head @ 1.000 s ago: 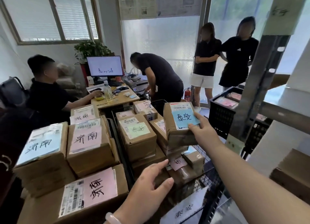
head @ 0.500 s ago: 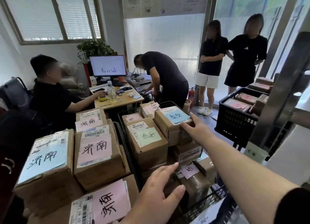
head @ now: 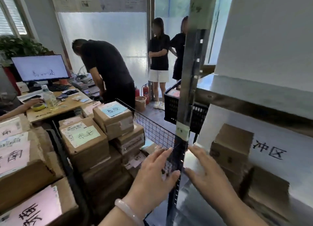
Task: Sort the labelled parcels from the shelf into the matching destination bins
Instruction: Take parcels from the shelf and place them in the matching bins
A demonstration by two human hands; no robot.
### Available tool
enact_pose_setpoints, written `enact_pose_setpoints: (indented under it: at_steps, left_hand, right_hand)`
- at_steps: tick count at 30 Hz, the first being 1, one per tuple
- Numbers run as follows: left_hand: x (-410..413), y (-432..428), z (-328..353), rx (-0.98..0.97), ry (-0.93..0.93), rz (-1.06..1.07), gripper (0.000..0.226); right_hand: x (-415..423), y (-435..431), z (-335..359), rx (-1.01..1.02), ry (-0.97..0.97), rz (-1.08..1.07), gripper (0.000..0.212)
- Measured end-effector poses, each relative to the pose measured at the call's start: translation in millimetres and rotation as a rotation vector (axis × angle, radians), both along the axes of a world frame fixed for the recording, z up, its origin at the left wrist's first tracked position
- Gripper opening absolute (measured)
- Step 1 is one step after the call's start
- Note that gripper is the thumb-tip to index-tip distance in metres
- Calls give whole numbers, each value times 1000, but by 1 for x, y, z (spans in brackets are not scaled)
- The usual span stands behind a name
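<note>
The parcel with the blue label [head: 113, 118] lies on top of the stacked boxes inside the wire bin [head: 156, 132]. A green-labelled parcel [head: 83, 142] sits beside it to the left. My left hand [head: 156, 173] hovers empty, fingers straight, over the bin's near right corner. My right hand [head: 203, 170] is also empty with relaxed fingers, held just past the shelf's metal post [head: 188, 83] above the steel shelf [head: 199, 188]. Brown parcels [head: 232, 149] stand on that shelf to the right of my right hand.
Pink-labelled parcels [head: 15, 156] fill the bin at the left. A black plastic crate [head: 172, 107] stands behind the post. A person bends over the desk [head: 67, 105], and two people stand by the door. Another person's hand rests on the desk at far left.
My right hand has let go of the blue-labelled parcel, which now rests on the stack, and has drawn back toward the shelf. My view has turned right toward the shelf.
</note>
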State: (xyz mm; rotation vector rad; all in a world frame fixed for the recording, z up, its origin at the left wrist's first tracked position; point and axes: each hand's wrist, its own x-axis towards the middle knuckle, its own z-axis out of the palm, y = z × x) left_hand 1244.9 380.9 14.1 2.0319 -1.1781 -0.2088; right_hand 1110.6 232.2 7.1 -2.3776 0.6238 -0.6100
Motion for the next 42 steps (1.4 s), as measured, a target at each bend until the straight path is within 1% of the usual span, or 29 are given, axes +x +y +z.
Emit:
enact_pose_setpoints:
  at_steps: [4, 8, 10, 13, 15, 17, 19, 21, 23, 24, 29, 32, 35, 38, 40, 42]
  left_hand:
    - [-40, -46, -9, 25, 30, -145, 67]
    - [-73, -83, -17, 35, 41, -222, 66]
    - [-87, -96, -21, 45, 43, -258, 65]
    - [-103, -108, -29, 59, 58, -283, 64]
    - [-113, -112, -38, 79, 77, -301, 64]
    - [-121, -112, -47, 115, 92, -315, 64]
    - [-127, -111, -55, 159, 97, -322, 64]
    - [-131, -110, -61, 192, 101, -325, 62]
    - [-135, -111, -65, 211, 115, -323, 61]
    - [-136, -111, -67, 214, 121, -316, 61]
    - [-149, -118, -71, 211, 187, -270, 56]
    - [-157, -123, -70, 239, 219, -258, 57]
    - [-165, -129, -68, 251, 266, -237, 56]
    - [-175, -137, -66, 222, 352, -234, 57]
    - [-184, -145, -62, 206, 430, -228, 57]
    - [-192, -153, -56, 195, 521, -234, 57]
  right_hand:
    - [-66, -24, -4, -68, 70, -185, 68]
    - [-119, -51, -15, -32, 69, -346, 69]
    - [-141, -67, -28, -1, 140, -436, 73]
    - [-162, -88, -50, 57, 310, -547, 87]
    - [-166, -101, -65, 2, 472, -542, 93]
    - [-162, -112, -77, -44, 566, -490, 93]
    - [-159, -122, -88, -33, 627, -435, 90]
    - [-162, -130, -100, -36, 659, -385, 79]
    - [-172, -136, -115, -88, 631, -358, 64]
    - [-177, -139, -121, -104, 603, -351, 60]
    - [-204, -145, -132, -146, 493, -303, 55]
    - [-218, -143, -125, -65, 287, -331, 52]
    - [-235, -139, -115, 115, 29, -428, 49]
    - [-251, -137, -101, 254, -113, -512, 43]
    - [-259, -132, -90, 250, -151, -485, 43]
    - [-264, -126, -78, 157, -158, -407, 48]
